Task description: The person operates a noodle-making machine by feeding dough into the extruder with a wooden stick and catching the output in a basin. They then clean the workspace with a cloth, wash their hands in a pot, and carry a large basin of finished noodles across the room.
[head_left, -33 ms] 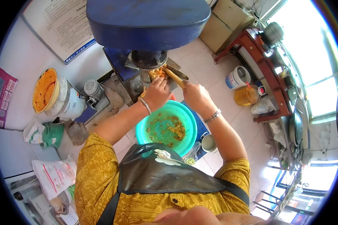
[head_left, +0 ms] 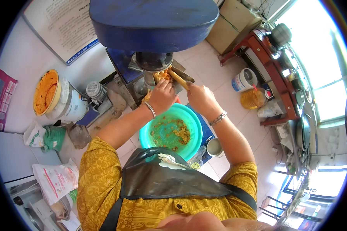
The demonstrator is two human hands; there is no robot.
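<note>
My right hand (head_left: 201,99) is closed round the near end of a wooden stick (head_left: 178,79), whose far end reaches into orange-yellow chopped food (head_left: 162,75) under the machine's dark round head (head_left: 154,61). Just left of it, my left hand (head_left: 163,96) lies with fingers stretched forward against the same food; its fingertips are partly hidden. Below both hands stands a turquoise basin (head_left: 197,129) with clumps of yellow-brown food mix (head_left: 182,133) inside. A big blue machine housing (head_left: 154,27) hangs over the work spot and hides part of it.
To the left are a yellow bowl of orange paste (head_left: 46,92) on a white bucket (head_left: 71,104), an electric motor (head_left: 96,91) and sacks (head_left: 56,181). A small metal pot (head_left: 214,147) stands by the basin. Right: a white pail (head_left: 243,79), an oil jug (head_left: 253,98) and a red-brown table (head_left: 272,63).
</note>
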